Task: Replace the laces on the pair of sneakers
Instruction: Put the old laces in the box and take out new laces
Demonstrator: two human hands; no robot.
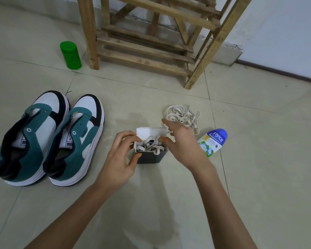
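The sneakers stand unlaced at 9 o'clock of the box, with a loose lace pile at 1 o'clock. Removal looks done and relacing not begun. The left hand grips the box, while the right hand, fingers spread, thumbs the boxed laces.

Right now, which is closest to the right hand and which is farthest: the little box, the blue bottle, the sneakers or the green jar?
From the right hand, in the head view:
1. Little box, touching its thumb.
2. Blue bottle, lying just to its right.
3. Sneakers, across the floor on the left.
4. Green jar, far back on the left.
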